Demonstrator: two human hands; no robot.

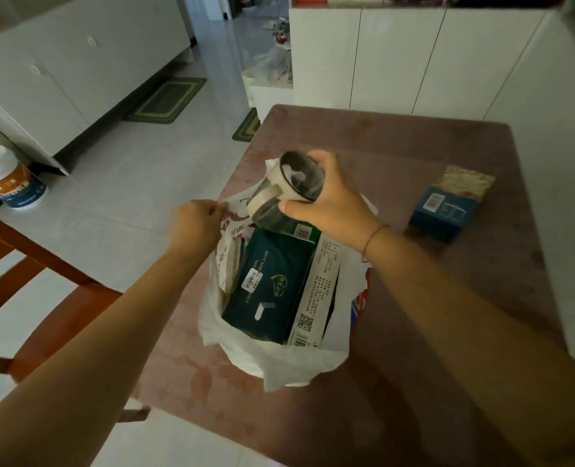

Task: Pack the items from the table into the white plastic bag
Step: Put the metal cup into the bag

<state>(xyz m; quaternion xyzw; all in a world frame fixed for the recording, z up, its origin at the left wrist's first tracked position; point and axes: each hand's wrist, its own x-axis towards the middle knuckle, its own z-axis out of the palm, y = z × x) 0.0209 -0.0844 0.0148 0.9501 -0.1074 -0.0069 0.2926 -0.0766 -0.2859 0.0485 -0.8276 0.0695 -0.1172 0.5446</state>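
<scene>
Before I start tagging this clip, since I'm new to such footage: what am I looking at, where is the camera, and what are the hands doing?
There is no machine here: the one picture comes from a wide-angle camera worn on a person's head, looking forward and down, so both bare arms reach in from below. The left hand pinches the rim of the white plastic bag, which sits on the reddish table. The right hand grips a mug, tilted on its side, above the bag's mouth. Inside the bag lie a dark green box and a white printed box. A blue box lies on the table to the right, outside the bag. A wooden chair stands at the left.
</scene>
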